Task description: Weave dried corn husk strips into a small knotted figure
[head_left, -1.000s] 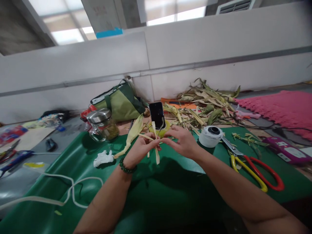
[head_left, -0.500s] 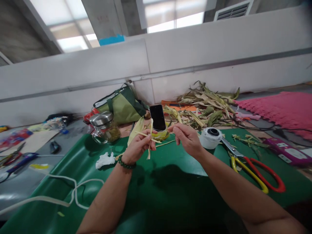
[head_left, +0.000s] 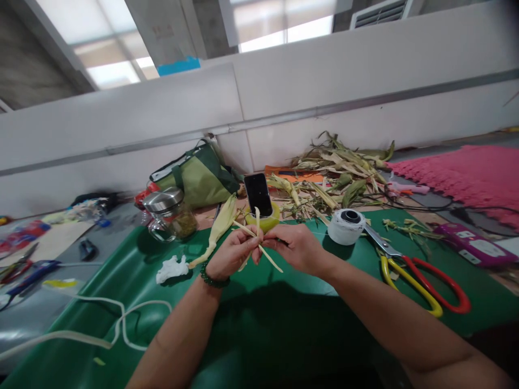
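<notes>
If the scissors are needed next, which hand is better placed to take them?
The right hand, likely: the scissors lie on its side, beside the roll; the left hand is farther off and holds the strips.

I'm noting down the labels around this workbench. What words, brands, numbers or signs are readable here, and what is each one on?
No text can be read.
Purple case: pale patches on it; any lettering is too small and blurred to read.
Grey pillar: faint reddish marks, too blurred to read.
Phone: dark screen, no text visible.
</notes>
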A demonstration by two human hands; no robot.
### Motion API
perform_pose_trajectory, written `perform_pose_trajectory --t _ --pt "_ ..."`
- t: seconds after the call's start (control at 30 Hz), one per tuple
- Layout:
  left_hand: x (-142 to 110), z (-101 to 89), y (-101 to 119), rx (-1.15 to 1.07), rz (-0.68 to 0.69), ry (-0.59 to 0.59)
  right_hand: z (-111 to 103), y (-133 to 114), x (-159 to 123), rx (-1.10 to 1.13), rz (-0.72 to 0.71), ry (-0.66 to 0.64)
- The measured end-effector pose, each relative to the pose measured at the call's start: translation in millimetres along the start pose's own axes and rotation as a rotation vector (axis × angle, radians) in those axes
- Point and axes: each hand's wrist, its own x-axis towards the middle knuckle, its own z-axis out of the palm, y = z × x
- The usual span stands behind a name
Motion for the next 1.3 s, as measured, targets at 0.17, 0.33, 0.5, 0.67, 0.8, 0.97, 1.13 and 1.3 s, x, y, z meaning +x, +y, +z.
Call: perform_pose_trajectory --t 0.17,0.33,0.5,0.67,0.8,0.97,1.13,1.3 --pt "-6.1 7.0 3.0 -0.018 -0.024 0.048 2.1 2.1 1.4 0.052 -0.102 0.007" --pt "-5.0 5.7 3.3 -0.046 -0.038 0.074 4.7 6.1 2.3 0.038 -0.100 0.018" --pt "-2.3 7.5 5.7 -0.076 -0.101 0.096 4.3 13.2 3.5 -0.038 -0.096 -0.008" --pt "-1.4 6.2 6.6 -0.075 -0.139 0.103 7.4 22.5 4.0 -0.004 -0.110 -0.055" --pt "2.9 1.0 1.9 -0.072 -0.121 0.133 4.5 24.6 4.8 -0.012 -0.051 -0.010" --pt "4.5 0.9 -0.5 0.138 -0.043 0.196 -12.9 17.2 7.9 0.017 0.165 0.028" --pt "2.8 5.2 5.7 0.445 0.017 0.192 -10.1 11.9 3.2 -0.140 0.050 -0.310" --pt "1.8 0.1 11.1 0.520 0.010 0.125 -5.4 13.0 0.2 -0.188 -0.089 -0.320"
